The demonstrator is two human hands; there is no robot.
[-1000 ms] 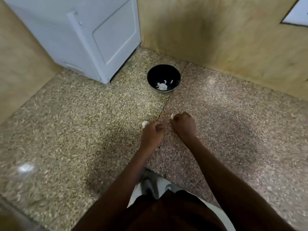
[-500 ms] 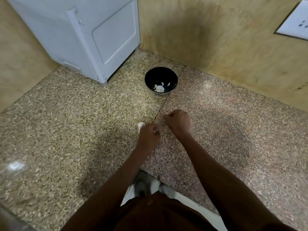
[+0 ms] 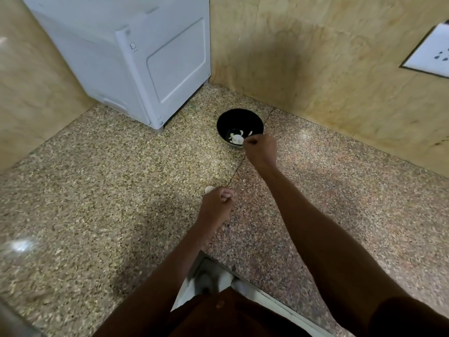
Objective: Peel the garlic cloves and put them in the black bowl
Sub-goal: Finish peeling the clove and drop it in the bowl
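The black bowl (image 3: 239,122) sits on the speckled stone counter (image 3: 97,190), near the back corner where the two tan walls (image 3: 315,57) meet. Inside it lie a few white peeled garlic cloves (image 3: 236,138). The right hand (image 3: 261,148) is stretched out to the near rim of the bowl, with its fingers curled tight. I cannot tell if it has anything in it. The left hand (image 3: 216,205) is closer to the front edge, well apart from the bowl. Its fingers are curled round a pale garlic piece (image 3: 209,189) that pokes out at the top of the fist. A white machine (image 3: 136,57) stands at the back left of the counter, beside the bowl
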